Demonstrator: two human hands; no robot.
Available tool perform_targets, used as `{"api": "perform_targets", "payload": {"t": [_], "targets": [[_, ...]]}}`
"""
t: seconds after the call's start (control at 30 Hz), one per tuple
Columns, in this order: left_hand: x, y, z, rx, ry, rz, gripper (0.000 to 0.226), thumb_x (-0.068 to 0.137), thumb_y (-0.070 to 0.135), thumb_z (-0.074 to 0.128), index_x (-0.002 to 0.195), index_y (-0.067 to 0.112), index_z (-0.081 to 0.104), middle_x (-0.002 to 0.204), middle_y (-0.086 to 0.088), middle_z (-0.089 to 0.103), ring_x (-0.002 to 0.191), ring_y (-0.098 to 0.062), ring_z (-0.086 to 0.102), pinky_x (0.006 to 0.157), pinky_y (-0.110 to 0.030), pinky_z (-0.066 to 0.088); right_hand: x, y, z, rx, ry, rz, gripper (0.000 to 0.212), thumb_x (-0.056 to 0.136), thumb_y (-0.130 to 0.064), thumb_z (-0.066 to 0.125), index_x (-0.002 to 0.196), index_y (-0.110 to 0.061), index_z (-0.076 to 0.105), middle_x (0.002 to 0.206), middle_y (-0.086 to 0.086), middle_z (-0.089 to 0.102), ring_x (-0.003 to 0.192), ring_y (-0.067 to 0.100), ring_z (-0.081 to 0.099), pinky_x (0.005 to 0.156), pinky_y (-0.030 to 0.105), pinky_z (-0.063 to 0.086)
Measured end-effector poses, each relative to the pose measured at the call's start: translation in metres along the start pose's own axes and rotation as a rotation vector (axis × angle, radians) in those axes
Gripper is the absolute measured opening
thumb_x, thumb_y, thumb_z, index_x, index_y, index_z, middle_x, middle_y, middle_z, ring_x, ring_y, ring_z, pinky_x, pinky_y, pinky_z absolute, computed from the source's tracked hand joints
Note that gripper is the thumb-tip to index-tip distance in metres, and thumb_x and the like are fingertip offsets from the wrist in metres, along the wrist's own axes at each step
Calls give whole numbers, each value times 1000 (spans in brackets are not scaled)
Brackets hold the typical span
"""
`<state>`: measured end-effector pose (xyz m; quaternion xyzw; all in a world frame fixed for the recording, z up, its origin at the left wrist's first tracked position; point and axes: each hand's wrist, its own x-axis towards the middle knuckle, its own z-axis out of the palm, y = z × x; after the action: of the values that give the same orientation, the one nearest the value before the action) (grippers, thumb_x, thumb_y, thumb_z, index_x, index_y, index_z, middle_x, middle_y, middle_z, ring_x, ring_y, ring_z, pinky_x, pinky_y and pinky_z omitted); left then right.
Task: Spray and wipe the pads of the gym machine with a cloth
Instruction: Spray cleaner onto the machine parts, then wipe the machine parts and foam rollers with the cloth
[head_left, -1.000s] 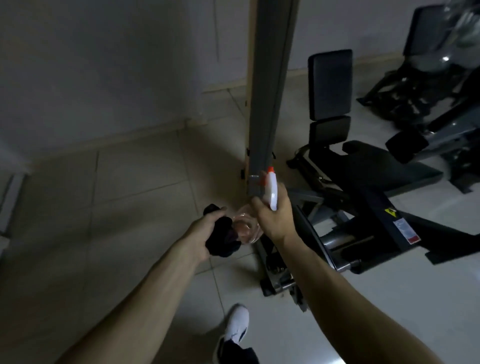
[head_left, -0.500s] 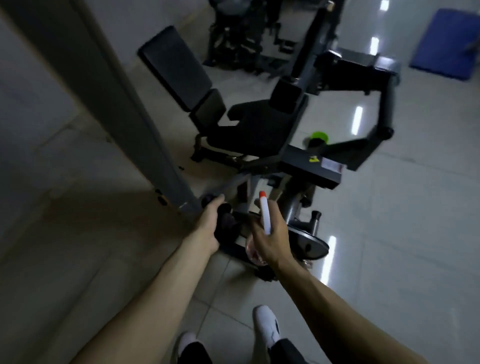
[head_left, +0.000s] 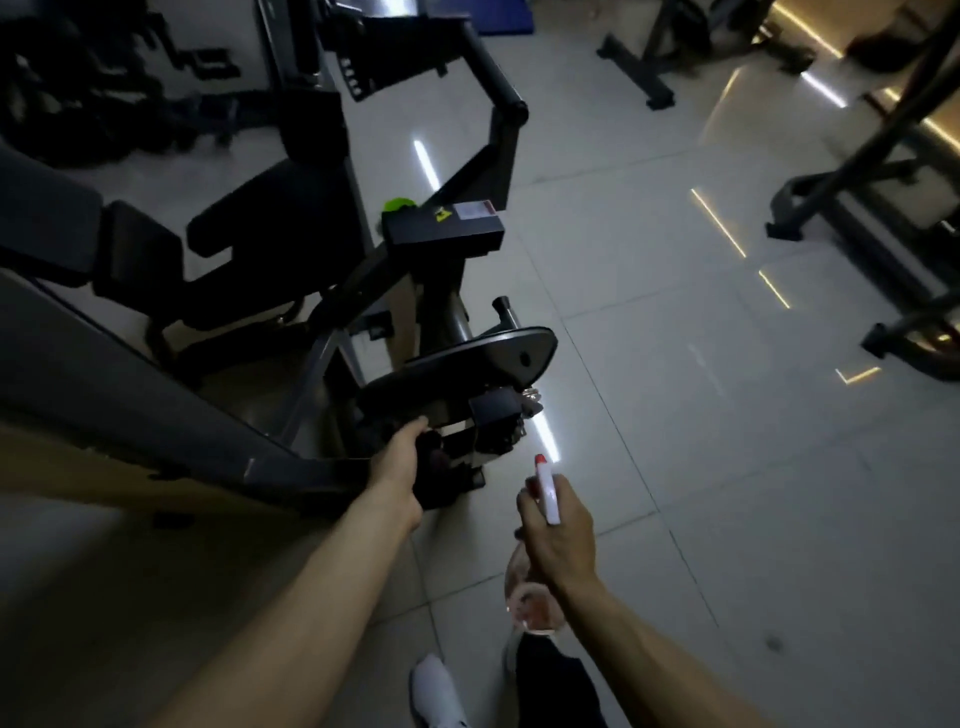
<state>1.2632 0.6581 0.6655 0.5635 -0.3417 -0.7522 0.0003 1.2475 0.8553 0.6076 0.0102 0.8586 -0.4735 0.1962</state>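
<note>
cloth (head_left: 435, 480) L hand (head_left: 399, 467); sprayer (head_left: 548, 494) R hand (head_left: 560, 538)

Gym machine (head_left: 441, 234): black frame, dim light. Seat pad (head_left: 270, 208) black, flat, dull surface; whether wet cannot be told. Two back pads (head_left: 52, 223) left of the seat pad, black, reclined, one above the other.

Cloth (head_left: 436, 467): dark, bunched, in the grip of the left hand (head_left: 400, 462), nearer than the seat pad, low against the machine's base; folds too dark to read.

Spray bottle (head_left: 535, 597): clear body with pinkish liquid, white head, red nozzle tip pointing away. Right hand (head_left: 558, 530) curled round its neck. Nearer than the seat pad and to its right, apart from the machine.
</note>
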Motion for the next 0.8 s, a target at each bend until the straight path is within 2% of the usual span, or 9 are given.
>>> {"api": "perform_targets", "payload": {"t": [0.1,0.17,0.3,0.4,0.47,0.53,0.63,0.7,0.8], "targets": [[12,-15,-11,-4,51,-5,20,85,35,77,94,18,73,87,-12,72,78,-32,70,77,-48,61,-14,19,21,25,-11,28,23,90,-54,58,85,-33,55,75,-4,63,67,20,67,63,51,60],[26,-25,-17,-7,67,10,21,85,34,77,97,17,73,84,-11,71,75,-31,69,84,-52,60,-17,30,35,47,14,62,31,93,-59,55,80,-31,56,71,-4,63,63,19,66,62,50,60],[39,-44,-25,-1,68,-9,32,80,37,79,102,14,75,82,-9,72,75,-31,70,90,-59,58,-19,43,46,86,87,79,33,97,-54,53,75,-30,56,69,-6,64,58,15,66,58,48,60],[42,-55,-30,1,60,16,30,83,37,78,103,15,76,90,-9,74,85,-33,71,91,-53,59,-19,48,49,93,87,55,27,100,-50,55,78,-33,57,71,-8,64,59,16,66,58,48,60],[40,-59,-36,-12,65,7,28,85,38,77,101,16,75,86,-7,73,81,-31,70,86,-50,60,-20,52,53,105,89,57,30,101,-46,57,77,-28,60,67,-5,65,56,15,67,58,47,60],[39,-61,-48,-43,68,1,22,87,37,75,96,17,74,83,-5,72,75,-27,67,75,-43,61,-20,53,60,103,68,49,28,99,-49,57,79,-30,60,69,-5,65,59,17,67,58,48,60],[41,-55,-74,-109,103,-28,23,87,36,76,100,17,72,89,-6,70,78,-27,65,80,-46,60,-17,39,77,100,-58,-17,14,97,-50,61,105,-41,54,85,-8,63,74,17,66,66,48,62],[41,-48,-94,-140,130,-37,25,87,38,76,100,18,72,90,-7,69,80,-28,64,71,-44,62,-15,21,89,87,-133,-94,36,94,-32,67,119,-37,41,97,-7,58,80,18,64,71,42,61],[43,-38,-122,-208,154,-78,24,88,39,75,95,17,69,76,-6,63,68,-25,61,55,-38,59,-7,-13,109,55,-196,-189,43,89,-17,69,111,-34,37,100,1,53,83,22,61,72,39,59]]}}
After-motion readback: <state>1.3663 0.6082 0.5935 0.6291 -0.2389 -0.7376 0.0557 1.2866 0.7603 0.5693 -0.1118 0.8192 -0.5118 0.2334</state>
